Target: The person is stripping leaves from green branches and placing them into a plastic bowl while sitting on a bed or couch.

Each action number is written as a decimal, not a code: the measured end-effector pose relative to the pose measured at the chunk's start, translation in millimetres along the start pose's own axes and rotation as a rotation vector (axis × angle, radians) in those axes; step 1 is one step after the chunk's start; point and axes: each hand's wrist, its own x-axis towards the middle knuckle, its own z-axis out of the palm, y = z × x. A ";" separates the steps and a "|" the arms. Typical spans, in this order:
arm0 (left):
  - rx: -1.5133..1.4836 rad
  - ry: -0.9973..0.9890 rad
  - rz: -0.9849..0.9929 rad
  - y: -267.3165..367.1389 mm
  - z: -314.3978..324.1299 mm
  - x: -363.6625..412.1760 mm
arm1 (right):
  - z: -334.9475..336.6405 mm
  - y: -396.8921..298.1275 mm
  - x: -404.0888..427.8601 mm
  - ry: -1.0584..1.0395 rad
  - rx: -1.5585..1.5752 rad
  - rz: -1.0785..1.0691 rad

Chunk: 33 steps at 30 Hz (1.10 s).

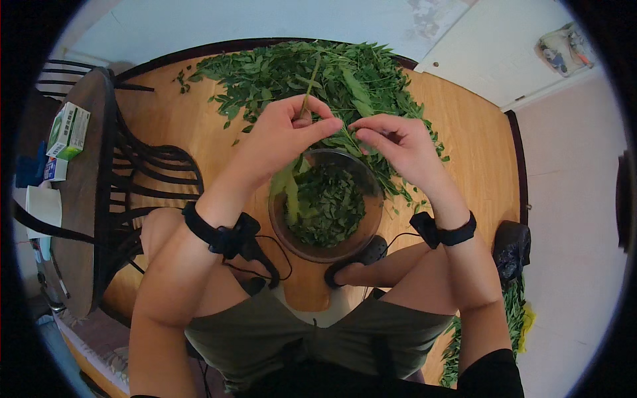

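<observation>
My left hand (pixel 293 122) grips a green leafy stem (pixel 312 82) over the near edge of a large heap of leafy branches (pixel 278 74). Close beside it on the right, my right hand (pixel 393 142) has its thumb and forefinger nearly together near thin green stems; whether something is between them is hard to tell. Below both hands, a round see-through bowl (pixel 375 214) stands on the floor between my feet. Picked green leaves (pixel 328 209) lie in it, and paler, blurred leaves hang over its left side.
A dark table (pixel 82 199) with boxes (pixel 69 130) and a black spindle-backed chair (pixel 164 164) stand at left. At right are a black plastic bag (pixel 511 248) and more greenery (pixel 512 303) by the wall. A black cable loops near the bowl.
</observation>
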 end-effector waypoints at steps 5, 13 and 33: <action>0.023 -0.013 0.000 5.7 7.0 -4.8 | 4.1 -8.8 0.3 0.001 0.055 0.012; 0.146 -0.019 -0.044 4.4 10.3 -1.6 | 3.6 -11.3 1.0 0.024 0.023 0.025; 0.082 -0.012 0.022 -9.0 6.7 0.6 | 6.9 -5.0 6.0 0.062 0.403 0.022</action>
